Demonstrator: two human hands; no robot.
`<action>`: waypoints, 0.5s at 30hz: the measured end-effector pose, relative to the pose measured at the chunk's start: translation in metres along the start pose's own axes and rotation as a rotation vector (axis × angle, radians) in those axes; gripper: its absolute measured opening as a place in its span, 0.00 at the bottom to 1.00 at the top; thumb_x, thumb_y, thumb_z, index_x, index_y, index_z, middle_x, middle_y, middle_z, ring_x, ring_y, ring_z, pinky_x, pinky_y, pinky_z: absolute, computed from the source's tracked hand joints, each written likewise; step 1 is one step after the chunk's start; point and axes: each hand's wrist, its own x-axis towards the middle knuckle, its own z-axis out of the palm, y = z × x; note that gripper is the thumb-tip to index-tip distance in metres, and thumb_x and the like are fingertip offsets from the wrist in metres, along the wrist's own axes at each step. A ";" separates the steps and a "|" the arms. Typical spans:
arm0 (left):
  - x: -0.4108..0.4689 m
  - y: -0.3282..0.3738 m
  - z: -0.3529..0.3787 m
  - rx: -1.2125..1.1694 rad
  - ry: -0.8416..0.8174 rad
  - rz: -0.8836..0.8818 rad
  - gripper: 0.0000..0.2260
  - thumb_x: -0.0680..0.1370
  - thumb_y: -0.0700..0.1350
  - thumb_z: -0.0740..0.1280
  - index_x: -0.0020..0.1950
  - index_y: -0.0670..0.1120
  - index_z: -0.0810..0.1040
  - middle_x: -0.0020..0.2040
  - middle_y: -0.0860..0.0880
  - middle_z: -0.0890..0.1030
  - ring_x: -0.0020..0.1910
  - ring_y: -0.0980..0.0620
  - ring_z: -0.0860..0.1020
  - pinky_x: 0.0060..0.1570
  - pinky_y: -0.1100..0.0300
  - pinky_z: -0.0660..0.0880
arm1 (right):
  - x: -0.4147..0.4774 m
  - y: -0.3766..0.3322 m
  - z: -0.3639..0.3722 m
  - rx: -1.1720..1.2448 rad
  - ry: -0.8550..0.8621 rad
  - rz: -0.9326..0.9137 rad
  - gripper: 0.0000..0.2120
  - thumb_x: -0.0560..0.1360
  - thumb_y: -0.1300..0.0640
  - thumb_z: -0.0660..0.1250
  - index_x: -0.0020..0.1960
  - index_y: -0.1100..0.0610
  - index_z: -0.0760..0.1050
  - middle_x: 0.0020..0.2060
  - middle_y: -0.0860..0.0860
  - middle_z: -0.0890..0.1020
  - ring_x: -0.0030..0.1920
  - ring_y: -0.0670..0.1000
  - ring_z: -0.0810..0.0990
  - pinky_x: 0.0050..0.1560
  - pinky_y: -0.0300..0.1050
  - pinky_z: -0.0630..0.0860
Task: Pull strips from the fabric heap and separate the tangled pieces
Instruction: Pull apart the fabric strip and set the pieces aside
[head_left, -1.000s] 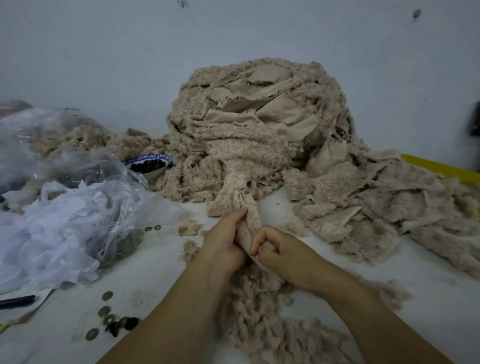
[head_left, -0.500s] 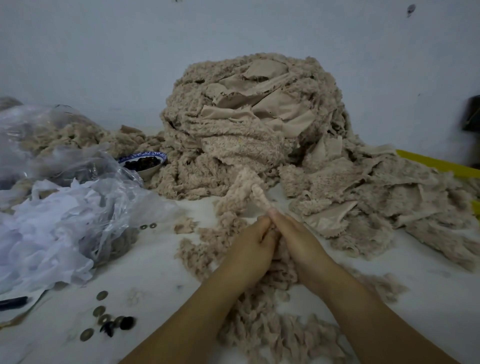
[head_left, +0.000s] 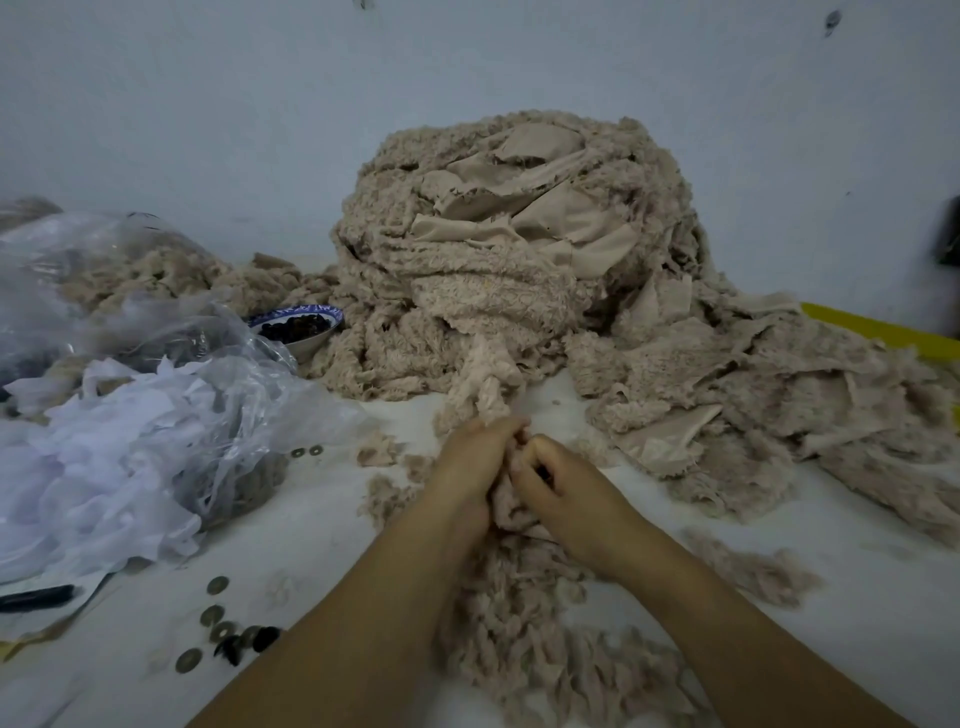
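A tall heap of beige fleecy fabric (head_left: 514, 249) rises at the back of the white table (head_left: 322, 525) and spreads to the right. One beige strip (head_left: 485, 387) runs from the heap's base down to my hands. My left hand (head_left: 470, 462) and my right hand (head_left: 558, 486) meet side by side, fingers curled round that strip. Below them the pulled strip gathers in a fluffy pile (head_left: 524, 623) between my forearms. The fingertips are buried in the fabric.
A clear plastic bag (head_left: 171, 395) with white scraps lies at left. A blue-rimmed bowl (head_left: 298, 325) of dark pieces sits behind it. Several round coins or washers (head_left: 218, 623) and a black pen (head_left: 36, 597) lie at front left. A yellow edge (head_left: 878, 330) shows at far right.
Both hands stretched forward along the strip half a second ago, then curled back round it; the strip now runs taut from the heap to my hands.
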 end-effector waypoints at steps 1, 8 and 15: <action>0.006 0.005 0.000 -0.094 0.011 -0.047 0.10 0.81 0.43 0.67 0.41 0.41 0.78 0.29 0.47 0.78 0.25 0.54 0.76 0.26 0.64 0.74 | -0.001 -0.001 0.001 -0.023 -0.037 -0.019 0.16 0.83 0.51 0.58 0.38 0.52 0.61 0.28 0.41 0.68 0.28 0.42 0.62 0.31 0.36 0.64; 0.045 0.041 -0.012 -0.628 0.006 -0.097 0.16 0.85 0.40 0.54 0.38 0.44 0.69 0.21 0.52 0.66 0.16 0.59 0.61 0.17 0.69 0.57 | -0.004 0.008 -0.007 -0.023 -0.066 -0.018 0.16 0.83 0.53 0.59 0.38 0.51 0.60 0.28 0.41 0.67 0.28 0.41 0.62 0.30 0.33 0.64; 0.016 0.016 0.026 -0.613 -0.019 -0.077 0.18 0.86 0.47 0.57 0.37 0.45 0.72 0.21 0.54 0.63 0.17 0.59 0.59 0.17 0.68 0.56 | 0.002 0.006 -0.007 0.310 0.179 0.220 0.22 0.75 0.32 0.60 0.44 0.51 0.68 0.30 0.39 0.75 0.32 0.38 0.74 0.33 0.31 0.71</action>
